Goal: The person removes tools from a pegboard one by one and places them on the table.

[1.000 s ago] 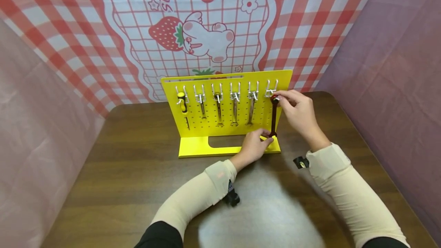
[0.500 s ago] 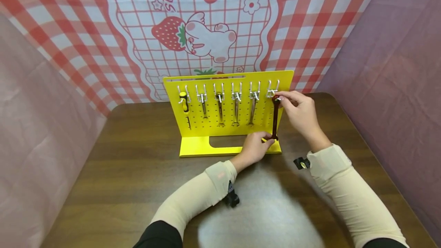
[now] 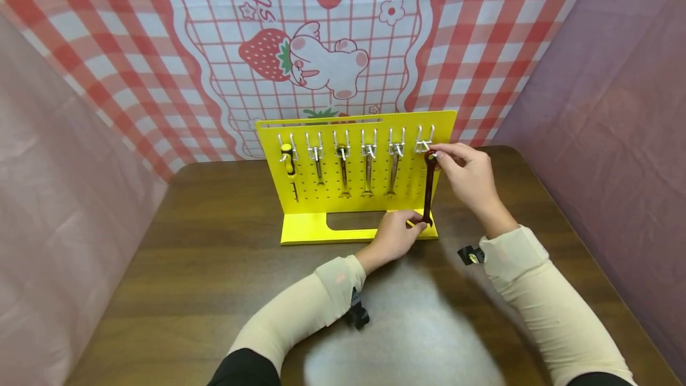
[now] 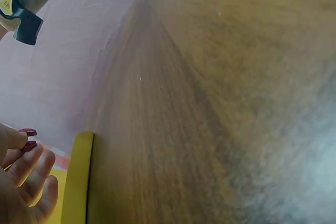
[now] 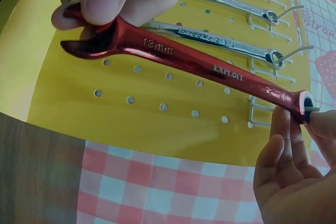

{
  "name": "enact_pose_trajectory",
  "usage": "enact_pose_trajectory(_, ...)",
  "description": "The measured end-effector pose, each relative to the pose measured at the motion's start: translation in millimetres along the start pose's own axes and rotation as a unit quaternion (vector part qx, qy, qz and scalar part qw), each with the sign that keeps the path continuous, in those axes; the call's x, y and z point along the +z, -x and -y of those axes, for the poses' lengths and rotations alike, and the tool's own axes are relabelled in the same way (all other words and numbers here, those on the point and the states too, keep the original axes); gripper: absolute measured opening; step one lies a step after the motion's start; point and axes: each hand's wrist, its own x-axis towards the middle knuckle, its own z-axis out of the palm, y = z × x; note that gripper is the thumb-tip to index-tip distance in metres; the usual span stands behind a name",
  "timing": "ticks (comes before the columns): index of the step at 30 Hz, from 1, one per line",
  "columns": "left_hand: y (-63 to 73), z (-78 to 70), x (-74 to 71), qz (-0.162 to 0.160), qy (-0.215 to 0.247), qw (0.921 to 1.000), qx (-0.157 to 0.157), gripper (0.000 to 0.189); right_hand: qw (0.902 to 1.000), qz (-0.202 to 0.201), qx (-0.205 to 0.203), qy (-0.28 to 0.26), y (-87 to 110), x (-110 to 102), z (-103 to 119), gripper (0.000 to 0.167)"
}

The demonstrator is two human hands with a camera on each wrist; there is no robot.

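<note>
A red combination wrench (image 3: 429,186) hangs at the right end of a yellow pegboard stand (image 3: 305,228), its lower end tilted out from the board. My right hand (image 3: 468,177) pinches its ring end at the last hook (image 3: 425,145); in the right wrist view a metal hook tip (image 5: 312,109) shows in the ring. Down at the open jaw end, my left hand (image 3: 395,236) grips the wrench between thumb and fingers. Markings reading 13mm and EXPLOIT face the right wrist camera. In the left wrist view, only the red jaw tips (image 4: 29,139) show beyond the thumb.
A yellow-and-black screwdriver (image 3: 289,162) hangs on the leftmost hook. Several silver wrenches (image 3: 368,174) hang between it and the red one. The stand rests on a brown wooden table (image 3: 214,267), with a strawberry-patterned checked cloth (image 3: 332,46) behind and plain curtains at both sides.
The wrench's lower end has come down and outward from the board with my left hand. My right hand keeps its pinch on the ring end near the hook.
</note>
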Motion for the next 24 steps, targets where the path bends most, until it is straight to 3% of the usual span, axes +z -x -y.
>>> enact_pose_trajectory(9,9.6,-4.6,-5.7,0.014,0.028,0.9995,0.009,0.013,1.0,0.003,0.004,-0.006,-4.4,0,-27,0.018)
enact_pose_trajectory(15,15.2,-7.3,-10.3,0.013,0.032,0.9991,0.025,0.013,0.9999,0.001,-0.002,-0.017,-4.2,0,-26,0.018)
enact_pose_trajectory(24,29.7,-14.4,-15.6,0.022,0.059,0.9979,0.015,0.012,0.9999,-0.004,-0.01,-0.007,4.6,0,-16,0.018)
